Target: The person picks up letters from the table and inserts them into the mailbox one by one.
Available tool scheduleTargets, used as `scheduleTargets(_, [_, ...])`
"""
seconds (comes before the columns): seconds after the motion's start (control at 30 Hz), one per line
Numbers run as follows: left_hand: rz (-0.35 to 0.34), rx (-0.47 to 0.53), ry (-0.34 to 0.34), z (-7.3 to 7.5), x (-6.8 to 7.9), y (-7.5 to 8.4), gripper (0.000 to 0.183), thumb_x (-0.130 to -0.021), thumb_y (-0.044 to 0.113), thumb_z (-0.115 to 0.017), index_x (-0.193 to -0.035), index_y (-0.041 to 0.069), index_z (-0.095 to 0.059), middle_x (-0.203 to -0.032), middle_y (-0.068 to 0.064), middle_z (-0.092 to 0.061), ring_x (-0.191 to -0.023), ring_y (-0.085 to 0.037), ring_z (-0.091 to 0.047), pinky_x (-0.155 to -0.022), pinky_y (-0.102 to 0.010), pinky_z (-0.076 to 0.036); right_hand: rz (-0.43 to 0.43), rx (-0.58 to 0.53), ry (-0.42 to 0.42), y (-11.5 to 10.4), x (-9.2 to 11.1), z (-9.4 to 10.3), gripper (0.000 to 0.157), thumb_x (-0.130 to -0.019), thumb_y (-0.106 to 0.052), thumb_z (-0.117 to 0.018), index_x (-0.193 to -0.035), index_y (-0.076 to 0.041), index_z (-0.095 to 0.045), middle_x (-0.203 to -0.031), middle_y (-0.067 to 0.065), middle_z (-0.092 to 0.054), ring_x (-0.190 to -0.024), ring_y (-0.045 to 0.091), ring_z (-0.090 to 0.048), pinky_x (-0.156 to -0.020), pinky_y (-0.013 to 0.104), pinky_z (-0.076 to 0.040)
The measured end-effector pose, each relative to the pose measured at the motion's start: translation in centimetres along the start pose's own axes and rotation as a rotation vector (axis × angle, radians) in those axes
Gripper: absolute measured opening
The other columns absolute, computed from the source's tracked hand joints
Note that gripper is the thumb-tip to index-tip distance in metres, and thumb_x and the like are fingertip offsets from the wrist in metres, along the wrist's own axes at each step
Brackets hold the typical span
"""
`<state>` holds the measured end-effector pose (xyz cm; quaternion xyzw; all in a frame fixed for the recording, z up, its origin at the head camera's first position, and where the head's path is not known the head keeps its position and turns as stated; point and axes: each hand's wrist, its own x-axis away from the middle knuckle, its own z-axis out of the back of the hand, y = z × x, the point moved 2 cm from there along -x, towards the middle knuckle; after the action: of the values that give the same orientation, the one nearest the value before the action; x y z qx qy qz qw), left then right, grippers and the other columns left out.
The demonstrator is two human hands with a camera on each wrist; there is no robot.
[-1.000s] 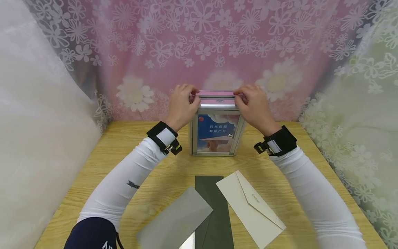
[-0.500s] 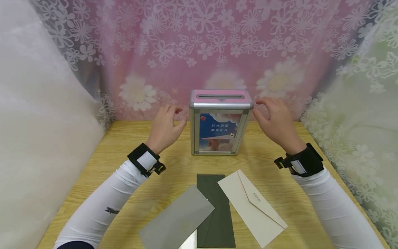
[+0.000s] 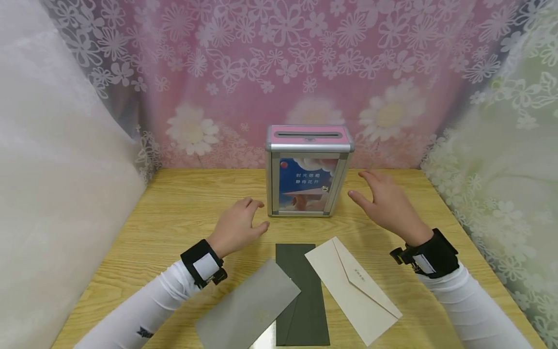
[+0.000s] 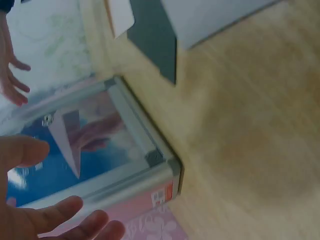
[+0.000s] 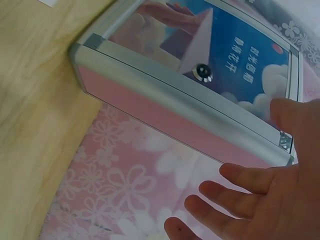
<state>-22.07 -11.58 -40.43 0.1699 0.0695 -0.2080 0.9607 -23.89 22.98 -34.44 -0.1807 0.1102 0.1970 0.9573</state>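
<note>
A pink and silver mailbox (image 3: pixel 309 182) stands upright at the back of the wooden table, with a slot (image 3: pixel 308 135) in its top and a keyhole lock (image 5: pixel 203 73) on its picture door. To its left and nearer the viewer, my left hand (image 3: pixel 237 225) hovers with relaxed, spread fingers and holds nothing. My right hand (image 3: pixel 385 206) is just right of the mailbox, fingers apart and nothing between them. In front lie a grey envelope (image 3: pixel 250 308), a dark green envelope (image 3: pixel 305 310) partly under it, and a cream envelope (image 3: pixel 354 291).
A pink flowered curtain (image 3: pixel 244 63) hangs behind the table (image 3: pixel 183 194). Pale curtains flank it left and right. A small white piece (image 3: pixel 265 338) shows between the grey and dark green envelopes.
Both hands have let go of the mailbox top and drawn apart, then down toward the viewer. The mailbox top, earlier tipped up or covered by the hands, now shows its slot; the envelopes stay put.
</note>
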Motion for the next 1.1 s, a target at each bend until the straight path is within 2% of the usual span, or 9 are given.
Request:
scheduleTargets(0.17, [-0.022,-0.028,-0.15,-1.6,2.0,1.6,0.076,-0.081,0.067,-0.057,-0.132,0.011,-0.054,-0.121,-0.01,-0.055,-0.104,-0.023,-0.051,-0.078,-0.043,-0.053,-0.003,0.008,-0.059,0.4,0.9,-1.3,0.072,-0.095,-0.048,-0.051,-0.14,0.007,-0.037,-0.139,0.031,-0.037,-0.125,0.045,-0.029,-0.099,0.064,-0.029])
scheduleTargets(0.33, [-0.084,-0.059,-0.297,-3.3,3.8,3.3,0.1,-0.069,0.079,-0.057,-0.142,0.013,-0.043,-0.135,-0.014,-0.047,-0.119,-0.029,-0.041,-0.084,-0.055,-0.046,-0.024,0.011,-0.107,0.7,1.7,-2.4,0.074,-0.095,-0.05,-0.05,-0.142,0.005,-0.035,-0.142,0.031,-0.032,-0.126,0.047,-0.027,-0.098,0.067,-0.028])
scheduleTargets(0.43, [-0.115,-0.083,-0.342,-4.2,4.6,3.8,0.107,-0.063,0.081,-0.06,-0.144,0.015,-0.04,-0.138,-0.015,-0.043,-0.122,-0.031,-0.037,-0.084,-0.059,-0.044,-0.02,0.01,-0.121,0.8,2.2,-3.1,0.073,-0.095,-0.049,-0.05,-0.142,0.005,-0.035,-0.141,0.031,-0.033,-0.125,0.048,-0.028,-0.097,0.068,-0.029])
scheduleTargets(0.57, [-0.138,-0.11,-0.353,-5.2,5.2,4.1,0.108,-0.059,0.078,-0.066,-0.144,0.017,-0.041,-0.137,-0.012,-0.042,-0.121,-0.028,-0.036,-0.085,-0.057,-0.042,0.004,0.006,-0.134,0.8,2.8,-3.9,0.071,-0.096,-0.047,-0.05,-0.141,0.006,-0.036,-0.139,0.032,-0.035,-0.124,0.049,-0.029,-0.097,0.068,-0.029])
scheduleTargets(0.8, [-0.134,-0.11,-0.375,-6.3,5.7,4.3,0.103,-0.058,0.068,-0.077,-0.142,0.018,-0.044,-0.137,-0.01,-0.041,-0.122,-0.027,-0.034,-0.088,-0.053,-0.041,0.004,0.014,-0.136,0.9,3.4,-5.4,0.071,-0.095,-0.048,-0.051,-0.14,0.004,-0.039,-0.139,0.03,-0.038,-0.123,0.047,-0.032,-0.096,0.066,-0.032])
scheduleTargets(1.1, [-0.173,-0.106,-0.332,-6.8,5.1,3.3,0.097,-0.057,0.065,-0.078,-0.136,0.016,-0.051,-0.123,-0.004,-0.048,-0.112,-0.023,-0.038,-0.086,-0.052,-0.042,-0.004,0.002,-0.136,1.1,3.9,-6.3,0.07,-0.095,-0.049,-0.051,-0.14,0.004,-0.04,-0.139,0.028,-0.039,-0.124,0.044,-0.032,-0.095,0.068,-0.031])
